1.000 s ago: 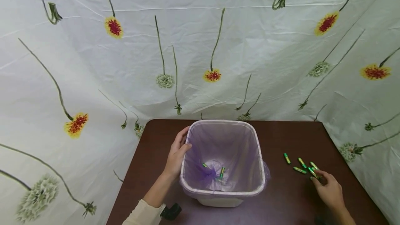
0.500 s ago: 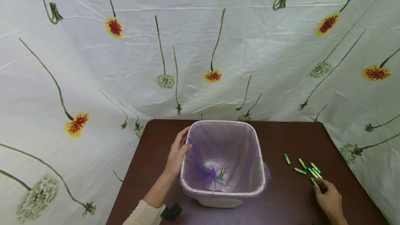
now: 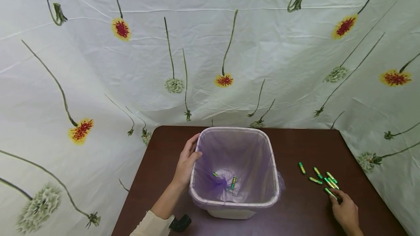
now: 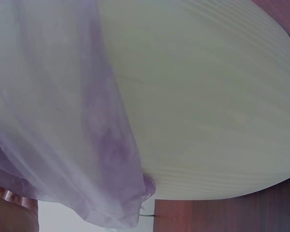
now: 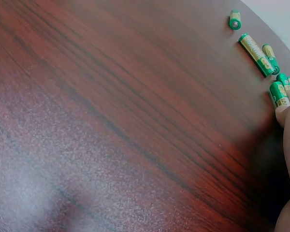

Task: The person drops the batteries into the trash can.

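A white wastebasket (image 3: 234,204) lined with a translucent purple bag (image 3: 244,152) stands on the table. My left hand (image 3: 183,166) grips its left rim, thumb over the edge and fingers along the outside. In the left wrist view the bag (image 4: 63,106) hangs over the pale basket wall (image 4: 203,106). At the right, my right hand (image 3: 346,210) pinches a green and gold battery (image 3: 330,193) between thumb and fingers, low over the table. That battery (image 5: 278,93) also shows at my thumb in the right wrist view. Several loose batteries (image 3: 315,180) lie just beyond this hand.
Inside the basket lie a battery (image 3: 233,182) and another battery (image 3: 215,174), partly behind bunched liner. The dark brown table (image 3: 295,145) meets a white flowered cloth (image 3: 210,46) at the back and sides. A black object (image 3: 180,223) sits by the left sleeve.
My right hand has drawn back slightly toward the near edge, and the battery at its fingertips has come apart from the others and turned a little. My left hand stays on the rim.
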Tool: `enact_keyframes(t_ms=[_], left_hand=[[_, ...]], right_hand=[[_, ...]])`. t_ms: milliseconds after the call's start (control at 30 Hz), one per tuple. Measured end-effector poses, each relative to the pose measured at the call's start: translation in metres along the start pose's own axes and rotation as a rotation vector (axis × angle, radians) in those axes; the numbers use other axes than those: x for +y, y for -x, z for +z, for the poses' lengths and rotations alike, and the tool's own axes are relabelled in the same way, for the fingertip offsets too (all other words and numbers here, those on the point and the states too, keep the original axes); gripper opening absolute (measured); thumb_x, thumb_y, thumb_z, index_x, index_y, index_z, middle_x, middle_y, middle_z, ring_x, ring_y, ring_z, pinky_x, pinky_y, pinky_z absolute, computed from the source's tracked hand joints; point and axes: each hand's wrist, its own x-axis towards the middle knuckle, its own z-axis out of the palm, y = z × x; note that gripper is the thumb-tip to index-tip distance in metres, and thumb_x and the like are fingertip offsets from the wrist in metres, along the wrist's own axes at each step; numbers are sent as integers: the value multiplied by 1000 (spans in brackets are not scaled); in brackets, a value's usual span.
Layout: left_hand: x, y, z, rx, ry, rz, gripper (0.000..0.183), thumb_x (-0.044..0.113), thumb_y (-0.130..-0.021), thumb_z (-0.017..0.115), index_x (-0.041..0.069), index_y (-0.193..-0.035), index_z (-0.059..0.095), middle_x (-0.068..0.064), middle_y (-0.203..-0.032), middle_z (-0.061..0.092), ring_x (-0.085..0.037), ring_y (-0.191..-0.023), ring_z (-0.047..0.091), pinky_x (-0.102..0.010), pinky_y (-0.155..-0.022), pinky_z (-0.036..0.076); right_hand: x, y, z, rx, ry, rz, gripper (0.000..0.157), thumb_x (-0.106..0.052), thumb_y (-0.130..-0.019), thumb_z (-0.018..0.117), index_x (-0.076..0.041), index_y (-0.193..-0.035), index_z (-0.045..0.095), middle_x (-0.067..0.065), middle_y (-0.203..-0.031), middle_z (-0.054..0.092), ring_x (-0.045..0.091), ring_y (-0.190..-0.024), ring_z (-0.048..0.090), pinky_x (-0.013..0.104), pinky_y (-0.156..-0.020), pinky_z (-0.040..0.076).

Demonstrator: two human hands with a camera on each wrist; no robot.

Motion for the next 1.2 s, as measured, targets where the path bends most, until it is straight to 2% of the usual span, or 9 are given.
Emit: enact_keyframes(t_ms=[133,267,400,633,800,1033,1200], left_hand=[[-1,0,0,-6,-1,2,61,-2,-98,44,2,-158,34,-21,-156,41,-38,-138,42,-30,-103,44],[-1,0,0,-11,5,1,61,-2,-98,44,2,-158,33,-21,-156,40,-38,-139,41,-29,-103,44],[0,-1,1,-12,6,5,61,-2,-98,44,2,-158,34,-22,-156,41,-39,-138,42,-28,-102,45],[0,-2,1,-10,11,25,60,-3,-98,44,1,-157,34,-23,-155,41,-40,-137,43,-29,-102,46],[-2,-2,1,-16,5,33,61,-3,-97,45,1,-157,35,-24,-152,44,-41,-133,45,-30,-98,48],[-2,-1,1,-10,1,22,61,-2,-97,45,2,-157,35,-23,-153,44,-40,-133,45,-33,-101,47],[0,-1,-1,-8,-3,15,61,-2,-97,45,2,-157,35,-23,-154,43,-39,-135,45,-35,-103,46]], right_hand=[[-1,-1,-1,-30,3,58,32,-12,-105,54,5,-132,60,28,-111,62,46,-102,57,60,-86,42],[-3,-2,-4,-60,7,77,35,-15,-106,53,6,-134,58,21,-101,62,38,-92,58,54,-76,43],[-6,-3,-8,-57,20,31,35,-13,-106,52,7,-134,57,19,-98,62,36,-88,57,52,-74,43],[-12,-7,-12,-43,18,-5,34,-11,-106,51,6,-135,56,29,-115,61,45,-102,58,58,-79,45],[-17,-8,-14,-42,15,-22,32,-10,-106,51,6,-134,56,29,-114,60,43,-100,58,55,-77,45],[-22,-7,-12,18,-4,-101,29,-5,-104,53,7,-130,59,34,-122,58,52,-112,55,63,-86,43],[-30,-10,-15,32,7,-176,26,-4,-103,56,5,-127,62,30,-117,60,46,-101,59,57,-76,45]])
